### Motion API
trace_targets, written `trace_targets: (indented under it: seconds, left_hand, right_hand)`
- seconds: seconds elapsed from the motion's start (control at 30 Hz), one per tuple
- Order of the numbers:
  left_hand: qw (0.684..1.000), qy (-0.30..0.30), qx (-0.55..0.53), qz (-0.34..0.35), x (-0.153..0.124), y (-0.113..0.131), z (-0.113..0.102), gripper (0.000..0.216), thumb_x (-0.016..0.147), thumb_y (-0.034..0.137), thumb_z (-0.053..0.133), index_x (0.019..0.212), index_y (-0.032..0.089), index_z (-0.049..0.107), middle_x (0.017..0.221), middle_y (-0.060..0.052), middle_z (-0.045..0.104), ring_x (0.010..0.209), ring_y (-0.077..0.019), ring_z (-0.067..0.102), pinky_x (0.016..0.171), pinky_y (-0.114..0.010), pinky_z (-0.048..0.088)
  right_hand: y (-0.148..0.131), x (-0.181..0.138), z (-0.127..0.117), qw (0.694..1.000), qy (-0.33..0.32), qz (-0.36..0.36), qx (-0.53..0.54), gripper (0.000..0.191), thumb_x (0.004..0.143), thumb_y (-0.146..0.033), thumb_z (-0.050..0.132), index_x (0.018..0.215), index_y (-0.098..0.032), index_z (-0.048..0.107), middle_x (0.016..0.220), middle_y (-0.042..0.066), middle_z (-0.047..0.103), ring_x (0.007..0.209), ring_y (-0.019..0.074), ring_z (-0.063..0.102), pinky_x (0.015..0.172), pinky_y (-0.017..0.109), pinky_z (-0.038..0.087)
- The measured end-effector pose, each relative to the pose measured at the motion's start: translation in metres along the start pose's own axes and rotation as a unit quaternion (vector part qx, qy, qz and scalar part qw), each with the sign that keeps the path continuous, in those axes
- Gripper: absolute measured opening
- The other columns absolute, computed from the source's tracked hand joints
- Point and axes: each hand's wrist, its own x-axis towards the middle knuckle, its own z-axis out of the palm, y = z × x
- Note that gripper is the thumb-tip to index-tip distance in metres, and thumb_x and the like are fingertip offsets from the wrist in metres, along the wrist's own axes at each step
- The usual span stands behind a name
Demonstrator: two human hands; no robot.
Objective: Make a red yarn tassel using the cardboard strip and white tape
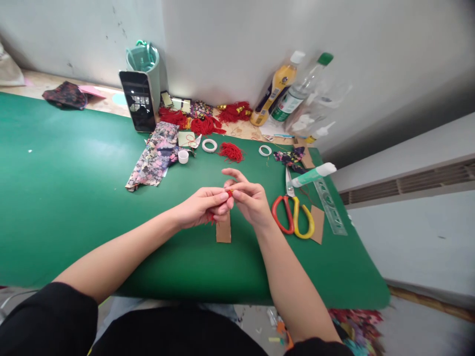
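Note:
Both hands meet over the middle of the green mat (pixel 74 198). My left hand (pixel 202 206) is closed, its fingertips pinching a small red thread bundle (pixel 230 193). My right hand (pixel 248 197) pinches the same red bundle from the other side, with the index finger lifted. Below the hands a strip of brown cardboard (pixel 223 229) hangs or lies on the mat, partly hidden by the left hand. How the thread joins the cardboard is hidden.
Scissors with red and yellow handles (pixel 293 212), a clear ruler (pixel 330 205) and a glue tube (pixel 313 174) lie to the right. Floral fabric (pixel 156 155), tape rolls (pixel 210 145), red tassels (pixel 230 151), a phone (pixel 138 100), a cup and bottles (pixel 293 94) stand at the back by the wall.

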Motion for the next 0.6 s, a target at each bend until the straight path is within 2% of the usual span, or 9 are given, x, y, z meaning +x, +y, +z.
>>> trace_targets:
  seconds: [0.17, 0.33, 0.47, 0.6]
  left_hand:
    - [1.0, -0.021, -0.017, -0.015, -0.0011, -0.0003, -0.0006, 0.031, 0.077, 0.038, 0.073, 0.071, 0.01, 0.061, 0.055, 0.004, 0.044, 0.046, -0.0032, 0.026, 0.048, -0.021, 0.024]
    - [1.0, -0.017, -0.012, -0.013, -0.0016, 0.0011, 0.001, 0.032, 0.077, 0.038, 0.072, 0.069, 0.01, 0.06, 0.055, 0.004, 0.044, 0.046, -0.0031, 0.027, 0.047, -0.021, 0.024]
    - [1.0, -0.01, -0.022, -0.01, -0.0018, 0.0017, 0.0027, 0.032, 0.077, 0.038, 0.072, 0.068, 0.01, 0.061, 0.053, 0.004, 0.043, 0.045, -0.0027, 0.026, 0.047, -0.021, 0.023]
    - [1.0, 0.015, -0.023, 0.008, -0.001, 0.0015, 0.0035, 0.032, 0.075, 0.039, 0.074, 0.069, 0.01, 0.062, 0.052, 0.005, 0.043, 0.045, -0.0029, 0.026, 0.047, -0.021, 0.023]
  right_hand:
    - [0.0034, 0.0012, 0.0026, 0.999, 0.0, 0.025, 0.038, 0.016, 0.061, -0.043, 0.084, 0.068, -0.031, 0.077, 0.113, 0.004, 0.067, 0.08, 0.0142, 0.061, 0.086, 0.041, 0.056]
    - [0.0054, 0.0011, 0.0041, 0.998, -0.003, 0.025, 0.063, 0.014, 0.062, -0.041, 0.084, 0.069, -0.03, 0.077, 0.107, 0.003, 0.068, 0.078, 0.0131, 0.061, 0.084, 0.038, 0.055]
    - [0.0041, 0.0002, 0.0065, 0.999, 0.022, 0.006, 0.041, 0.016, 0.062, -0.042, 0.084, 0.068, -0.029, 0.076, 0.104, 0.003, 0.068, 0.079, 0.0149, 0.061, 0.084, 0.04, 0.055]
    - [0.0017, -0.0014, 0.0089, 0.999, 0.046, -0.027, -0.002, 0.013, 0.068, -0.041, 0.08, 0.072, -0.028, 0.076, 0.095, 0.004, 0.069, 0.091, 0.019, 0.064, 0.089, 0.041, 0.053]
